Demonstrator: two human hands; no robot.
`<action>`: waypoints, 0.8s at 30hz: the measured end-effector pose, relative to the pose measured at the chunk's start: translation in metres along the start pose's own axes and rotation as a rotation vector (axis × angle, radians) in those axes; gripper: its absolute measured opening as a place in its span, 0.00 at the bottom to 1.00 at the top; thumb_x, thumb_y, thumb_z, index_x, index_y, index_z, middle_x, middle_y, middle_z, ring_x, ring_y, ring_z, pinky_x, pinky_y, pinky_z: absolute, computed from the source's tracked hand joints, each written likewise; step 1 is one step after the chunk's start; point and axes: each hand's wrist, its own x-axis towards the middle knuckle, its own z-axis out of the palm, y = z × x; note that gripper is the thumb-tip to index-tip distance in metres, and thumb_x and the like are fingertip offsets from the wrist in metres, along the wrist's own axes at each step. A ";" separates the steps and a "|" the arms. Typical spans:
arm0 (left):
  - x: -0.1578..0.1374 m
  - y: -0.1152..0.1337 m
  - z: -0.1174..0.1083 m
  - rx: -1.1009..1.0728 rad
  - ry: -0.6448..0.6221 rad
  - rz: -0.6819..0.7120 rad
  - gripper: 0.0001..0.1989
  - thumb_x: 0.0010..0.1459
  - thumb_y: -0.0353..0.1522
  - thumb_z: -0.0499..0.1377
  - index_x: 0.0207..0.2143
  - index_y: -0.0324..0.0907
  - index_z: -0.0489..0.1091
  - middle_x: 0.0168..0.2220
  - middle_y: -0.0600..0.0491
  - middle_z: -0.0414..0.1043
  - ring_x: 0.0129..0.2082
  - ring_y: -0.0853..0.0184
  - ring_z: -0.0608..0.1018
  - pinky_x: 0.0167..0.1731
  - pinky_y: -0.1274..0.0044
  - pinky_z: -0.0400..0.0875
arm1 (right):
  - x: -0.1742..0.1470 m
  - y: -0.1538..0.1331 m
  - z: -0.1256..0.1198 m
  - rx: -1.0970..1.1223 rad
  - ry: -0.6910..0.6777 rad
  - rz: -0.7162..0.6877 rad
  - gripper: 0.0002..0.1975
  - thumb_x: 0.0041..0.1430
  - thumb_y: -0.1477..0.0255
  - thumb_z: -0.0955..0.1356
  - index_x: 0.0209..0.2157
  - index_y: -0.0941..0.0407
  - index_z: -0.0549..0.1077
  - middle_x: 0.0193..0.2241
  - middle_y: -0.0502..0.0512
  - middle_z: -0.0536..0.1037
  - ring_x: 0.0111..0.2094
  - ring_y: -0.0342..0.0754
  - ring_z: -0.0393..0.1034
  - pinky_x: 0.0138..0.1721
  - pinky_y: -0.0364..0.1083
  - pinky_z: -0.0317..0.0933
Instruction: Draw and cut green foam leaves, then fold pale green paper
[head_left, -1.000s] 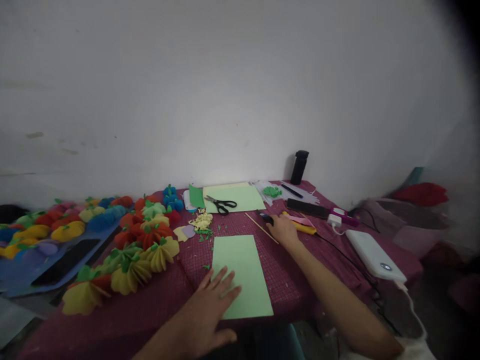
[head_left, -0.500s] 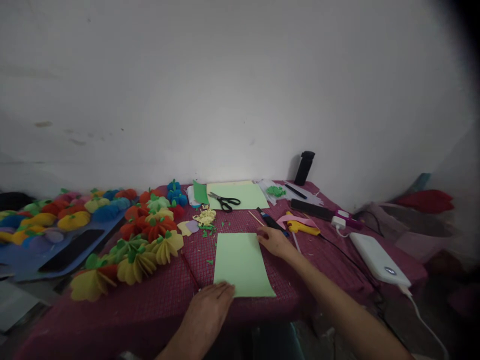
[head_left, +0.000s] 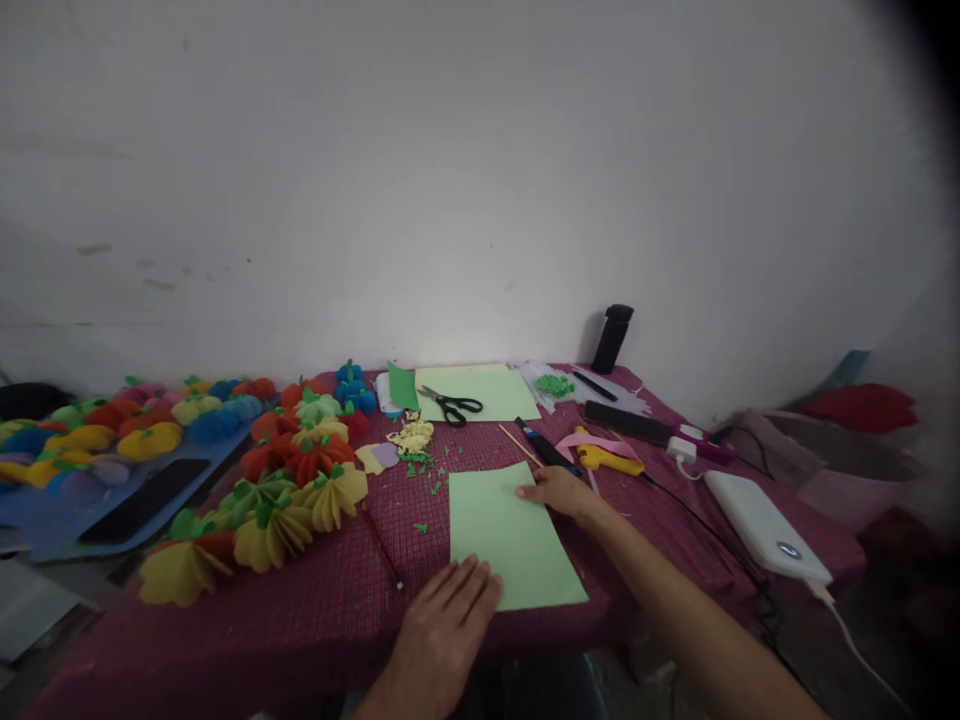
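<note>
A pale green sheet of paper [head_left: 504, 530] lies at the front of the table, turned slightly. My left hand [head_left: 448, 625] rests flat with fingers stretched over its lower left corner. At the upper right edge, my right hand [head_left: 564, 492] pinches the sheet, thumb on top and the other fingers at or under the edge, partly hidden. Just beyond that hand are a thin wooden stick [head_left: 520, 444] and a dark cutter-like tool [head_left: 541, 443]. To the left of the sheet lies a thin red stick-like piece [head_left: 382, 545] with a pale tip.
Folded-paper pumpkins [head_left: 319, 455] crowd the left, beside a black phone [head_left: 142, 500]. Scissors [head_left: 452, 405] lie on more green paper [head_left: 499, 385] at the back. A yellow glue gun [head_left: 611, 460], a white power bank [head_left: 765, 525] and a black bottle [head_left: 613, 340] stand or lie rightward.
The green sheet has slid to the right and toward me, turning slightly. Both hands have moved rightward with it, and the left hand reaches further onto the paper.
</note>
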 end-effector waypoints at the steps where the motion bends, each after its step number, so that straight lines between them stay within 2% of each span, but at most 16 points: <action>1: 0.001 0.002 -0.002 -0.017 -0.043 0.027 0.17 0.62 0.26 0.47 0.52 0.38 0.65 0.50 0.49 0.70 0.51 0.59 0.71 0.48 0.67 0.69 | 0.001 0.000 0.000 0.039 -0.015 -0.018 0.19 0.34 0.61 0.76 0.25 0.60 0.74 0.20 0.54 0.79 0.19 0.47 0.71 0.22 0.43 0.64; 3: 0.006 0.002 -0.009 -0.083 -0.113 -0.004 0.19 0.61 0.32 0.52 0.55 0.41 0.62 0.53 0.49 0.68 0.54 0.57 0.68 0.51 0.62 0.66 | 0.003 -0.003 0.000 0.094 -0.043 -0.064 0.21 0.34 0.61 0.75 0.30 0.59 0.74 0.24 0.54 0.80 0.23 0.48 0.73 0.26 0.45 0.66; 5: 0.011 -0.005 -0.018 -0.177 -0.130 -0.135 0.27 0.58 0.37 0.55 0.59 0.42 0.56 0.56 0.48 0.63 0.57 0.55 0.63 0.53 0.60 0.62 | 0.007 -0.010 -0.002 0.145 -0.053 -0.118 0.23 0.36 0.60 0.75 0.34 0.58 0.73 0.27 0.54 0.80 0.25 0.49 0.73 0.29 0.46 0.67; 7: 0.019 -0.023 -0.024 -0.263 -0.046 -0.320 0.26 0.58 0.36 0.54 0.59 0.44 0.55 0.57 0.47 0.61 0.57 0.58 0.63 0.54 0.63 0.60 | 0.010 -0.019 -0.005 0.182 -0.049 -0.174 0.23 0.39 0.60 0.74 0.37 0.58 0.73 0.29 0.54 0.80 0.27 0.49 0.73 0.31 0.47 0.66; 9: 0.031 -0.049 -0.022 -0.346 0.098 -0.581 0.22 0.60 0.35 0.51 0.57 0.43 0.59 0.56 0.46 0.63 0.56 0.60 0.64 0.54 0.66 0.60 | 0.012 -0.028 -0.009 0.208 -0.041 -0.225 0.23 0.41 0.61 0.73 0.39 0.58 0.73 0.31 0.55 0.80 0.29 0.49 0.73 0.32 0.47 0.66; 12: 0.053 -0.094 -0.004 -0.535 0.262 -0.934 0.25 0.59 0.38 0.51 0.57 0.39 0.58 0.57 0.43 0.61 0.56 0.59 0.64 0.54 0.66 0.58 | 0.014 -0.035 -0.011 0.232 -0.035 -0.287 0.23 0.44 0.62 0.72 0.42 0.57 0.72 0.35 0.55 0.80 0.31 0.49 0.73 0.34 0.47 0.65; 14: 0.067 -0.119 0.011 -0.741 0.271 -1.076 0.27 0.57 0.41 0.53 0.56 0.37 0.59 0.55 0.41 0.62 0.52 0.57 0.68 0.49 0.67 0.62 | 0.015 -0.036 -0.011 0.244 -0.029 -0.312 0.23 0.45 0.62 0.72 0.44 0.57 0.72 0.36 0.55 0.80 0.32 0.50 0.73 0.34 0.47 0.65; 15: 0.073 -0.127 0.019 -0.782 0.254 -1.069 0.26 0.56 0.42 0.53 0.53 0.37 0.62 0.51 0.42 0.67 0.49 0.57 0.71 0.46 0.69 0.65 | 0.016 -0.035 -0.010 0.249 -0.023 -0.319 0.23 0.46 0.61 0.71 0.44 0.57 0.72 0.36 0.55 0.80 0.32 0.50 0.73 0.35 0.47 0.65; 17: 0.082 -0.138 0.032 -0.844 0.214 -1.044 0.21 0.53 0.45 0.56 0.40 0.36 0.71 0.37 0.46 0.74 0.36 0.59 0.75 0.34 0.73 0.69 | 0.019 -0.031 -0.009 0.260 -0.012 -0.317 0.21 0.46 0.61 0.71 0.42 0.58 0.74 0.35 0.55 0.80 0.32 0.50 0.73 0.35 0.47 0.65; 19: 0.087 -0.142 0.043 -0.872 0.186 -1.024 0.21 0.51 0.47 0.56 0.27 0.37 0.72 0.25 0.51 0.73 0.25 0.63 0.74 0.24 0.77 0.66 | 0.023 -0.025 -0.010 0.279 0.016 -0.300 0.20 0.46 0.61 0.71 0.39 0.58 0.75 0.34 0.56 0.80 0.31 0.51 0.73 0.34 0.48 0.65; 21: 0.086 -0.146 0.053 -0.875 0.192 -1.030 0.22 0.51 0.49 0.54 0.23 0.37 0.70 0.20 0.54 0.69 0.20 0.66 0.70 0.19 0.78 0.62 | 0.027 -0.020 -0.014 0.310 0.081 -0.275 0.19 0.46 0.60 0.71 0.36 0.58 0.75 0.32 0.56 0.81 0.30 0.51 0.73 0.32 0.47 0.65; 24: 0.080 -0.155 0.066 -0.825 0.235 -1.061 0.23 0.51 0.48 0.53 0.21 0.38 0.68 0.18 0.56 0.65 0.18 0.69 0.67 0.18 0.79 0.58 | 0.031 -0.017 -0.026 0.374 0.233 -0.238 0.19 0.47 0.59 0.70 0.37 0.57 0.74 0.31 0.56 0.81 0.28 0.51 0.74 0.29 0.46 0.65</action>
